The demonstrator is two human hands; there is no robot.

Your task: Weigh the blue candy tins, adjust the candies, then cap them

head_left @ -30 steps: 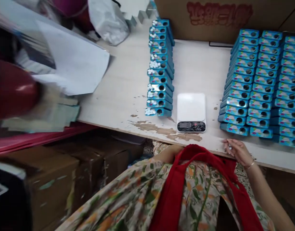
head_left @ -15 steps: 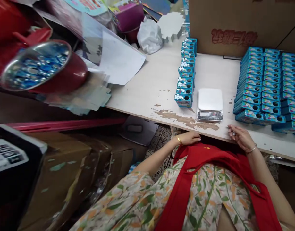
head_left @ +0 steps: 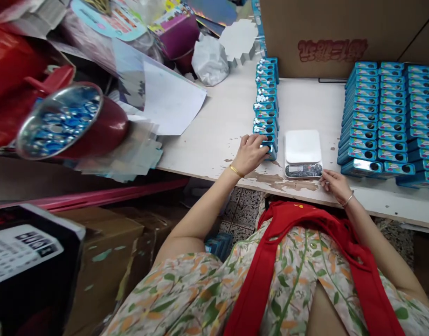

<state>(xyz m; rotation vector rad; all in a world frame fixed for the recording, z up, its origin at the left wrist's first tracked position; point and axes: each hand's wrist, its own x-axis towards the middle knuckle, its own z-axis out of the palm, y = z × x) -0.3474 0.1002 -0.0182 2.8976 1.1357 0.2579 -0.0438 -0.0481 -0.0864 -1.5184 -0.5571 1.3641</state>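
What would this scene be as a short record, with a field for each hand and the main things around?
Left hand: at the near end of the single blue-box row
Right hand: by the white scale's front right corner; contact unclear
Scale: between that row and the right-hand box columns
Far left: red pot holding blue, silvery pieces

Between the single row of narrow blue boxes dotted with white pellets (head_left: 266,113) and the flat white scale with a dark panel (head_left: 302,147) lies only a slim gap, the left hand (head_left: 250,154) covering the row's near end. Right of the scale, a wider lane of bare white tabletop (head_left: 330,112) runs back — walled by the dense block of blue boxes (head_left: 392,116) and, behind, the big brown cardboard carton (head_left: 340,28) — with the right hand (head_left: 335,184) at its mouth.
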